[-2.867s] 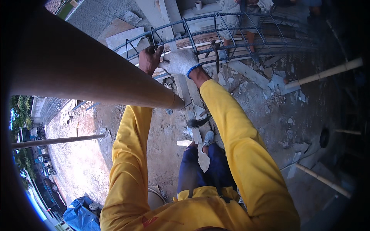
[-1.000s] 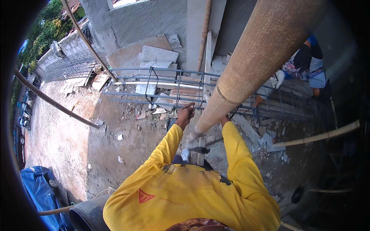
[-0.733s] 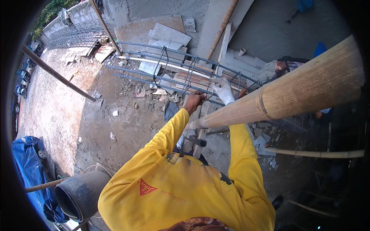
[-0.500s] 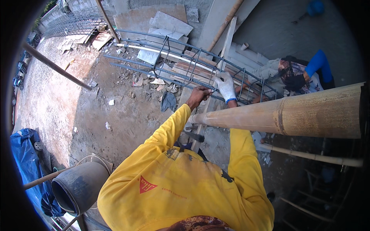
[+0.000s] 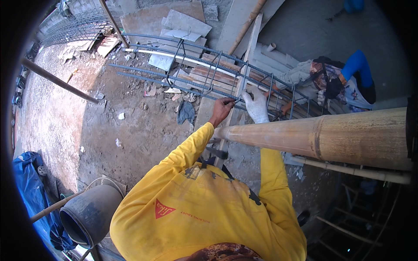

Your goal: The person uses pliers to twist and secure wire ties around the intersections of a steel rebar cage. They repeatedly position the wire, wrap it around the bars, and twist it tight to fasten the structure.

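Observation:
A long cage of steel reinforcing bars (image 5: 198, 92) with bent stirrups runs across in front of me. My bare left hand (image 5: 223, 109) is at its near bar, thumb and fingers pinched together; whatever lies between them is too small to make out. Close beside it, my right hand (image 5: 256, 107), in a white knitted glove, bends its fingers down at the same bar by a wooden plank (image 5: 248, 58). What the gloved fingertips grip is hidden. A thick bamboo pole (image 5: 318, 137) passes over my right forearm and covers the wrist.
To the right a co-worker with a blue sleeve (image 5: 359, 69) bends close to the cage's far end. A slanted pole (image 5: 61, 81) crosses the left side. A grey drum (image 5: 93, 211) and a blue tarp (image 5: 32, 187) stand lower left. Broken boards (image 5: 185, 24) lie behind the cage.
My right hand has drawn slightly nearer, and its blue wristband is now hidden behind the bamboo. My left hand stays at the bar. The co-worker's arm has shifted. The view has moved a little.

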Available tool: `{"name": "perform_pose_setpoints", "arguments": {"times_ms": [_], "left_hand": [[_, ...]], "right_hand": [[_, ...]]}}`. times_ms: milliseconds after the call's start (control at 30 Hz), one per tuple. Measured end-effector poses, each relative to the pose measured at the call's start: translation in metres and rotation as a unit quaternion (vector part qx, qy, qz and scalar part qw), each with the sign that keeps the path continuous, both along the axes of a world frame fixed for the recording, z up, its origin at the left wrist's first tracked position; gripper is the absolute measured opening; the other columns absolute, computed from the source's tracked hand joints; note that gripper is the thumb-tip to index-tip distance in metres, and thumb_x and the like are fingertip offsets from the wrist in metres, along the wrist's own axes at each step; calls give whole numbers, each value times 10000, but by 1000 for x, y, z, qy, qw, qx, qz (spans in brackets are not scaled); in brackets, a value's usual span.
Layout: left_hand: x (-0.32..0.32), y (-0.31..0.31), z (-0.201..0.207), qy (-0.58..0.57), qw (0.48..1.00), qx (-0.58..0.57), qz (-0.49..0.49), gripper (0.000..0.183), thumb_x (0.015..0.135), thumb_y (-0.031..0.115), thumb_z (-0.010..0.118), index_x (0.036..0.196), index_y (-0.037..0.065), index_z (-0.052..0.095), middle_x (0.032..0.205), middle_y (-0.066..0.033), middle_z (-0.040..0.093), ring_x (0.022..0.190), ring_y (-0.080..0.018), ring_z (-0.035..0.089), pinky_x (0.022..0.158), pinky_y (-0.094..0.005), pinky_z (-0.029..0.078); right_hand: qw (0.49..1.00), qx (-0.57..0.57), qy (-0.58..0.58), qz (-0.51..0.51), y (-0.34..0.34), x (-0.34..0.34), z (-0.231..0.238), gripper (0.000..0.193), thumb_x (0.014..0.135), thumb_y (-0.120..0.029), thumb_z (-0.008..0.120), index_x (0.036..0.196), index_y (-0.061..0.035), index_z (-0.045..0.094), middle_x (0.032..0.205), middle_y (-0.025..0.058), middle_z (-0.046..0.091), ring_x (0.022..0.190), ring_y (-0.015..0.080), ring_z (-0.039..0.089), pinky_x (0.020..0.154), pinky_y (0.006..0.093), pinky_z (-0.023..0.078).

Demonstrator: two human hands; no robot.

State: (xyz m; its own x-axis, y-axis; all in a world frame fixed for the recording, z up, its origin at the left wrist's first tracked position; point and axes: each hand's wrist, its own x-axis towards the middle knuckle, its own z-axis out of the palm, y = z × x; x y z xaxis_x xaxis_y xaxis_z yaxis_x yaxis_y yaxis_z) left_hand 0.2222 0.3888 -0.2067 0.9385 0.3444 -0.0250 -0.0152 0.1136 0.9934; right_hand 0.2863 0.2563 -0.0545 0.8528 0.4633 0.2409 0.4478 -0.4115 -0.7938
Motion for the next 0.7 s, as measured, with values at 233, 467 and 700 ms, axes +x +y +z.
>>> {"name": "perform_pose_setpoints", "arguments": {"times_ms": [233, 467, 700], "left_hand": [[-7, -16, -1, -10, 987, 151, 53, 364, 984, 236, 625, 1152, -45, 783, 886, -189, 793, 818, -227, 743, 762, -366, 561], [-5, -5, 23, 72, 997, 17, -33, 587, 1014, 518, 697, 1052, -60, 798, 748, -122, 719, 713, -176, 621, 693, -368, 508], [-4, -4, 42, 85, 995, 46, -17, 679, 1003, 564, 721, 1109, -102, 796, 826, -135, 762, 817, -141, 650, 756, -364, 534]], "right_hand": [[994, -57, -82, 45, -29, -28, -11, 130, 954, -84, 785, 1055, -12, 745, 946, 119, 726, 923, 233, 718, 815, 376, 560], [982, 69, 103, 140, -67, -50, -31, 130, 954, -55, 767, 1075, -20, 736, 945, 100, 728, 849, 231, 726, 758, 384, 572], [923, 109, 368, -35, -66, -39, -52, 160, 948, -57, 765, 1100, -28, 726, 915, 86, 738, 782, 222, 724, 710, 390, 578]]}}
